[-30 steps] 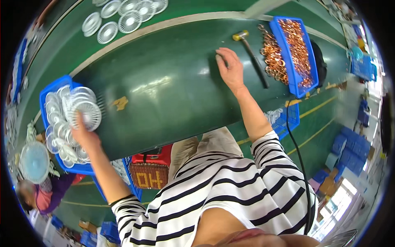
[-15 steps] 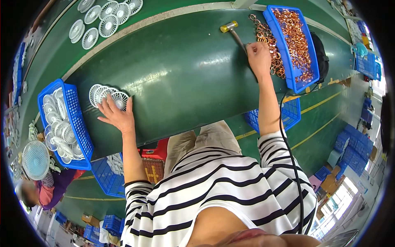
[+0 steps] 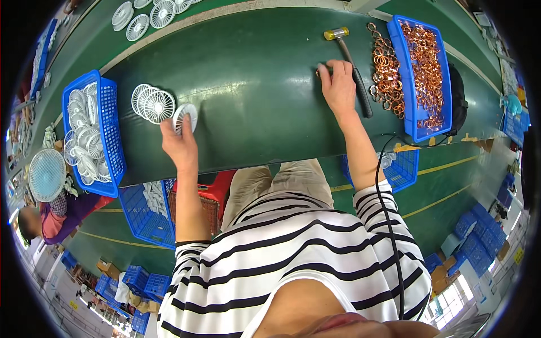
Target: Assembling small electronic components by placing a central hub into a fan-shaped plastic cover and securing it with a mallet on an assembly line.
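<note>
My left hand [image 3: 181, 147] is closed on the edge of a white spoked plastic disc [image 3: 190, 112], which is tilted up off the green table. Left of it lie several matching discs [image 3: 153, 105], overlapping in a short row. My right hand [image 3: 339, 93] hovers over the table's right half, thumb and index finger pinched. A small coppery bit, seemingly a copper ring [image 3: 318, 72], shows at those fingertips, mostly hidden. Just right of that hand lies a hammer [image 3: 363, 97] with a yellow head and black grip. Beyond the hammer, loose copper rings [image 3: 386, 67] form a long pile.
A blue tray [image 3: 434, 134] of copper rings stands at the right, and a blue basket [image 3: 112, 135] of white discs at the left. A black cable [image 3: 394, 242] hangs down my right side. More discs [image 3: 137, 27] lie past the table's far edge. Another person [image 3: 62, 219] is at far left.
My left hand has separated one disc from the row and drawn it right. My right hand has left the ring pile and hammer, moving left with its fingers pinched. The whole view has shifted slightly.
</note>
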### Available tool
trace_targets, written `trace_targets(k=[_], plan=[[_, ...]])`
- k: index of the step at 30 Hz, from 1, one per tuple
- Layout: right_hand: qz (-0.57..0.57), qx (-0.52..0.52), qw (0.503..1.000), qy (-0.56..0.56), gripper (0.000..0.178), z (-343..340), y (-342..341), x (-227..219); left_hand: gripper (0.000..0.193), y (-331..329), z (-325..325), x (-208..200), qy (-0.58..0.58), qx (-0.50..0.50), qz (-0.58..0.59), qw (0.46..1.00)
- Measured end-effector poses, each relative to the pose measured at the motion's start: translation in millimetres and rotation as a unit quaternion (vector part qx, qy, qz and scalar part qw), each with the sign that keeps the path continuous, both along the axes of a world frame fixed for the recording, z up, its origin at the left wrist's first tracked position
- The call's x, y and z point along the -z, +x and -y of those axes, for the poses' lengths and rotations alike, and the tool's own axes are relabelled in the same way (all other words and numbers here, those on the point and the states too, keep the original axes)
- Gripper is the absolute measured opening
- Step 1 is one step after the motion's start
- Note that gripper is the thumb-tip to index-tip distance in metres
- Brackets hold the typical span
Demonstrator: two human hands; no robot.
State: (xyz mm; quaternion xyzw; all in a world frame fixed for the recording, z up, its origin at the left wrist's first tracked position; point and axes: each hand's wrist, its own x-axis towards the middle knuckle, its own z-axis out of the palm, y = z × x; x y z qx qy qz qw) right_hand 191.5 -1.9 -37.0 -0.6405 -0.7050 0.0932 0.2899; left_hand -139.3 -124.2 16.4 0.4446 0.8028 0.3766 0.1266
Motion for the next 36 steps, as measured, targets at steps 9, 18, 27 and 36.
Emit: trace_targets(k=[9, 18, 27, 36], plan=[[-0.174, -0.097, 0.980, -0.017, 0.010, 20.2, -13.0, -35.0, 0.027, 91.4, -25.5, -1.3, 0.013, 0.037, 0.300, 0.953], [-0.158, -0.246, 0.954, 0.066, 0.017, 45.3, -53.4, -107.6, 0.035, 136.8, -38.7, -36.1, 0.037, 0.121, 0.456, 0.881], [-0.114, -0.208, 0.970, -0.058, 0.008, 45.4, -63.0, -106.2, 0.030, 150.9, -26.6, -29.1, 0.045, 0.133, 0.443, 0.885], [-0.131, -0.159, 0.977, -0.060, 0.011, 53.0, -70.5, -102.2, 0.038, 160.2, -29.5, -32.5, 0.108, 0.118, 0.507, 0.847]])
